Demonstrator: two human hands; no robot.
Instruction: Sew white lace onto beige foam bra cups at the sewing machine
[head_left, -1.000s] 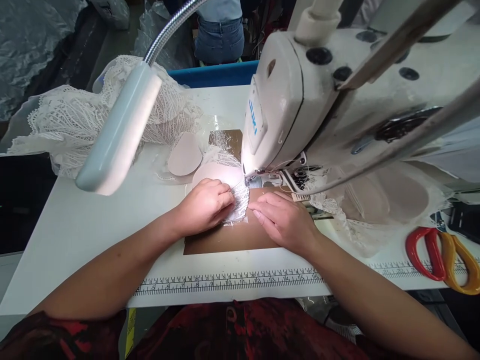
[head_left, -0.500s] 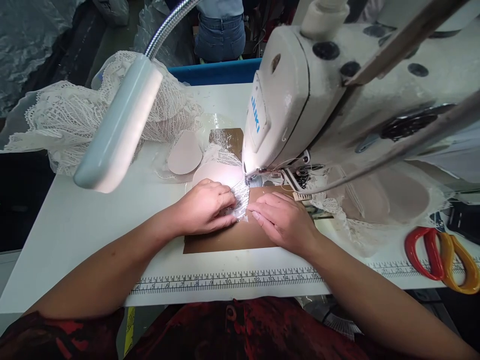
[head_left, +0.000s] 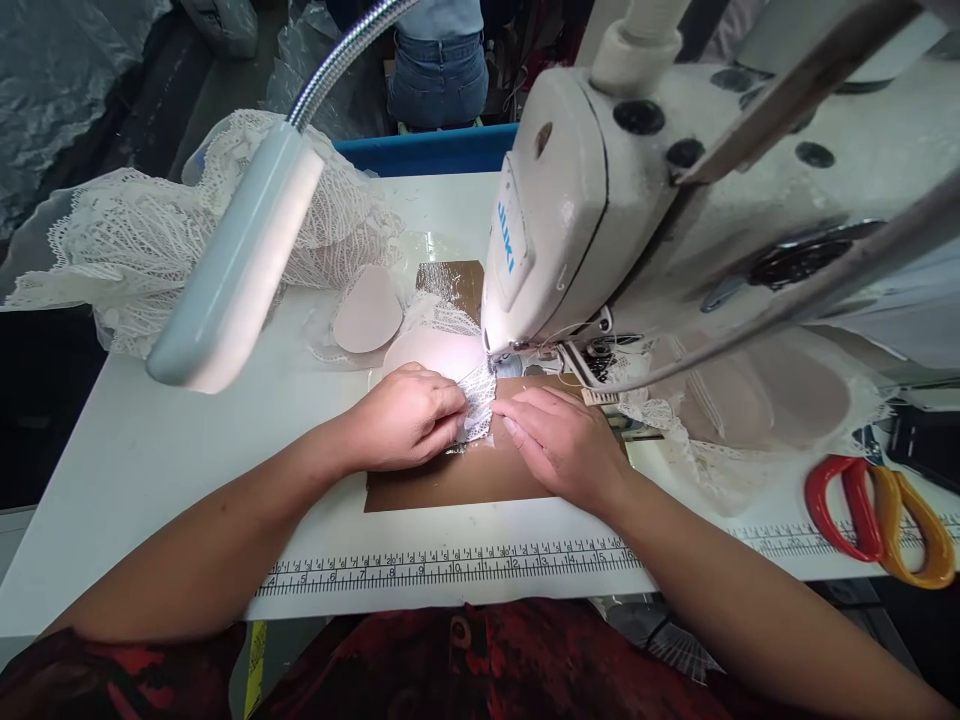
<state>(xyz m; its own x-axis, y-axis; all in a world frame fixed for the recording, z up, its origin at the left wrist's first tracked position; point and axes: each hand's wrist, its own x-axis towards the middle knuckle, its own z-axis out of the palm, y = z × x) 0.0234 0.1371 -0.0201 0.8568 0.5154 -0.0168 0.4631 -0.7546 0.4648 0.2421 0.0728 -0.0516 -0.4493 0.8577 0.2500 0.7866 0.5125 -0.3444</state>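
A white lace piece with a pale pink cup (head_left: 480,408) lies under the needle area of the white sewing machine (head_left: 555,200). At its left side, my left hand (head_left: 409,418) is closed, the curled fingers pinching the lace. From the right, my right hand (head_left: 566,440) has thumb and forefinger pressed together at the lace's right edge. The brown plate (head_left: 450,485) spreads beneath both hands. Another pale cup piece (head_left: 367,310) rests behind my left hand. The machine head hides part of the stitching spot.
A grey lamp (head_left: 236,270) hangs over the table's left side, before a heap of white lace (head_left: 142,230). More cups and lace (head_left: 757,400) lie at right, near red and yellow-handled scissors (head_left: 877,515). A printed ruler (head_left: 450,572) runs along the front edge. A person (head_left: 439,70) sits beyond.
My left hand's fingers have drawn in slightly and curled more tightly at the lace. The right hand stays at the lace edge. The whole view has shifted a little.
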